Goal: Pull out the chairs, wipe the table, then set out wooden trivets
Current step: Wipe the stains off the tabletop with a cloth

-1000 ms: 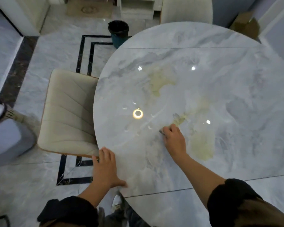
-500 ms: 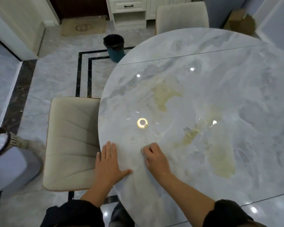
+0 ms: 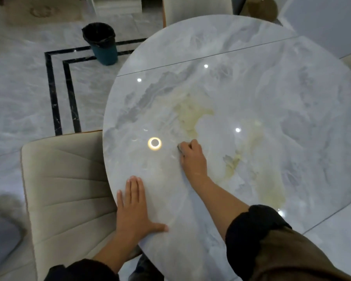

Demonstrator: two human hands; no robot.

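Observation:
A round grey marble table [image 3: 251, 94] with yellowish veining fills the right of the head view. My right hand [image 3: 193, 159] lies on its top with fingers curled over a small grey cloth [image 3: 179, 148], of which only a corner shows. My left hand [image 3: 134, 209] rests flat on the table's near left edge, fingers straight and thumb spread. A cream padded chair [image 3: 65, 189] stands pulled out at the table's left side. No wooden trivets are in view.
A dark bin with a black liner [image 3: 101, 43] stands on the marble floor beyond the table's left edge. A second cream chair [image 3: 197, 7] sits at the table's far side. A brown cardboard box [image 3: 261, 7] is at the top right.
My right hand slid the cloth left toward the table edge, then forward and to the right again. My left hand stayed flat at the table's edge.

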